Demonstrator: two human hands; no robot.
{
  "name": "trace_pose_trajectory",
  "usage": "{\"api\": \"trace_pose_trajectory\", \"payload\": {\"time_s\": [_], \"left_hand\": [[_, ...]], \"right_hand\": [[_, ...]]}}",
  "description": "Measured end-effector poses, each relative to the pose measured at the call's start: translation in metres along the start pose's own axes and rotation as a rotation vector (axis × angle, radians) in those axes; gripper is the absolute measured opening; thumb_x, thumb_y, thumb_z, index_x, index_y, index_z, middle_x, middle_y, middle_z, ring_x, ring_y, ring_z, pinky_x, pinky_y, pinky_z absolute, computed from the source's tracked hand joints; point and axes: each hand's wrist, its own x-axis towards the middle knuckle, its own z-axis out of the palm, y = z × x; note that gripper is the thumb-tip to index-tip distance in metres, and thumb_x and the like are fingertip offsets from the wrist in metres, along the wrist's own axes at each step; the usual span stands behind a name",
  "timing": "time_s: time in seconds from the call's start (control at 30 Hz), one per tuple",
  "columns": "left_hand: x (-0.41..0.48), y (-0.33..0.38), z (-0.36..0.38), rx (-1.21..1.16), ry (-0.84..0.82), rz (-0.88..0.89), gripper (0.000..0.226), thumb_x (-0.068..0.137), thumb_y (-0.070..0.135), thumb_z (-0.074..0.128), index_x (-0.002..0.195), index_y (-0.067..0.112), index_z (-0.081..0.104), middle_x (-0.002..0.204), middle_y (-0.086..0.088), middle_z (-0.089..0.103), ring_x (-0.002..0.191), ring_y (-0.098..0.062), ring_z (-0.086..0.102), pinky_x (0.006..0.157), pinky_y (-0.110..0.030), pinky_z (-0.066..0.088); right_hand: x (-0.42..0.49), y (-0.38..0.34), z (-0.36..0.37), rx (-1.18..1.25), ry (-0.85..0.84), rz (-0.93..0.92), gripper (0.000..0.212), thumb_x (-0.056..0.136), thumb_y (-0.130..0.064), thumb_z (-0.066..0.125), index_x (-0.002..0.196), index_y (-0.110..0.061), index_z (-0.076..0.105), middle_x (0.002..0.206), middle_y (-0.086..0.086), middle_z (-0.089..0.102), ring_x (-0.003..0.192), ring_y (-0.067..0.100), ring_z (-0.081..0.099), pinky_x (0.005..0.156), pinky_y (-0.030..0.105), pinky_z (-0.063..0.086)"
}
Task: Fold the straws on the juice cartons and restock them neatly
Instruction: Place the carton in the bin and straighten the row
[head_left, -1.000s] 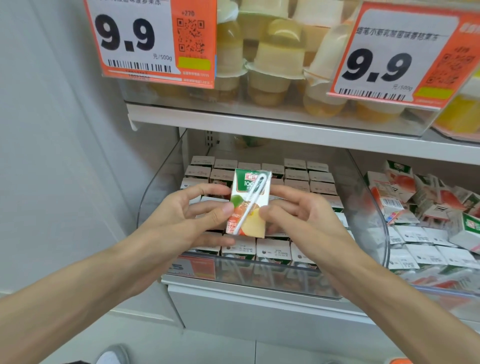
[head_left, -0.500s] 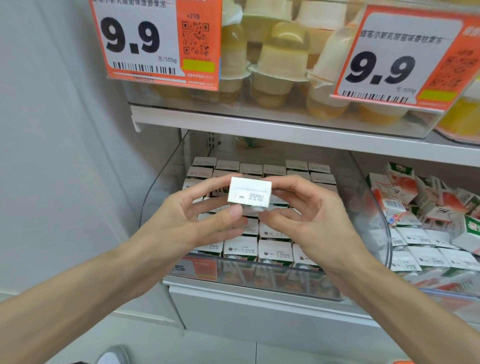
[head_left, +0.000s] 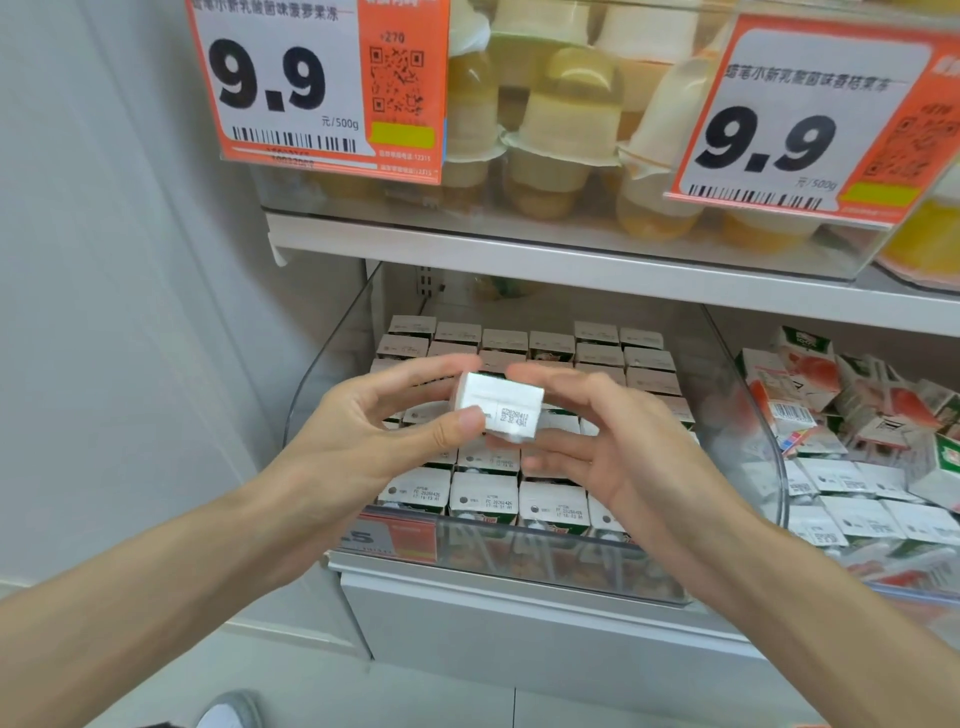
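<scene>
Presently, listed from the left of the frame to the right.

Left price tag (head_left: 291, 88): upper left, hung on the shelf above; not involved.

Left hand (head_left: 363, 441): centre left, pinching the juice carton (head_left: 501, 408), thumb on its near face and fingers curled over the far side.

Juice carton: centre of the frame, held above the clear bin (head_left: 322, 364). Its white, date-printed end faces the camera, so its long axis runs away from the viewer, down toward the stocked cartons (head_left: 483, 493). No straw shows from this side.

Right hand (head_left: 623, 457): centre right, touching the carton's right end, one digit above and fairly straight fingers beneath. Whether it grips or only steadies cannot be told.

Stocked cartons: upright rows directly below and behind both hands, ends up, matching the held carton's attitude. Any open slot is hidden by the hands.

Loose cartons (head_left: 831, 405): right of the frame, jumbled in the neighbouring bin.

Judgement: the held carton looks ready for restocking. The move is a straight lowering along its long axis, with the left hand the firmer carrier.
</scene>
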Motion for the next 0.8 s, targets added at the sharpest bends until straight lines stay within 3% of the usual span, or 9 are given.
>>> {"api": "trace_pose_trajectory", "payload": {"time_s": [0.07,0.17,0.33,0.53,0.63,0.8], "left_hand": [[-0.0004,-0.0005,0.0023,0.02,-0.015,0.022,0.054,0.073,0.04,0.087,0.126,0.046,0.075,0.131,0.017,0.074,0.122,-0.011,0.072,0.116,-0.039,0.044],[-0.0002,-0.003,0.0043,-0.029,-0.06,0.048,0.054,0.076,0.036,0.084,0.128,0.044,0.074,0.137,0.015,0.071,0.122,-0.014,0.073,0.112,-0.035,0.051],[0.0016,-0.0047,0.005,-0.139,-0.078,0.0,0.049,0.091,0.042,0.07,0.14,0.042,0.067,0.143,0.007,0.069,0.127,-0.017,0.07,0.101,-0.031,0.059],[0.0031,-0.0057,0.0071,-0.179,-0.005,-0.096,0.061,0.085,0.043,0.078,0.143,0.028,0.063,0.13,0.001,0.077,0.114,-0.024,0.077,0.084,-0.03,0.065],[0.0022,-0.0032,0.0065,-0.209,-0.047,-0.149,0.059,0.081,0.051,0.078,0.136,0.032,0.069,0.125,0.0,0.079,0.11,-0.027,0.079,0.072,-0.027,0.065],[0.0023,-0.0042,0.0044,-0.235,-0.068,-0.159,0.055,0.08,0.05,0.076,0.132,0.032,0.072,0.126,0.0,0.079,0.112,-0.026,0.078,0.073,-0.027,0.065]], "right_hand": [[-0.0014,-0.0006,-0.001,0.007,-0.011,-0.007,0.027,0.102,-0.039,0.07,0.115,-0.019,0.082,0.119,0.003,0.08,0.102,0.028,0.08,0.081,0.024,0.061],[-0.0023,0.0005,-0.004,0.056,-0.027,-0.012,0.027,0.1,-0.031,0.071,0.118,-0.014,0.081,0.118,0.007,0.08,0.106,0.027,0.079,0.084,0.023,0.061],[-0.0021,0.0001,-0.0057,0.073,0.005,-0.032,0.025,0.095,-0.037,0.074,0.112,-0.021,0.084,0.118,0.005,0.081,0.108,0.028,0.078,0.087,0.024,0.061],[-0.0051,-0.0016,-0.0019,0.045,-0.01,-0.053,0.028,0.098,-0.041,0.07,0.116,-0.024,0.083,0.12,0.002,0.08,0.11,0.023,0.078,0.09,0.023,0.06],[-0.0036,-0.002,-0.0026,0.052,0.029,-0.036,0.029,0.103,-0.037,0.064,0.115,-0.02,0.083,0.122,0.002,0.08,0.111,0.03,0.077,0.09,0.027,0.062],[-0.003,-0.0003,-0.0055,0.016,0.014,-0.021,0.024,0.106,-0.025,0.062,0.118,-0.022,0.082,0.122,0.0,0.08,0.11,0.023,0.077,0.09,0.025,0.061]]}}
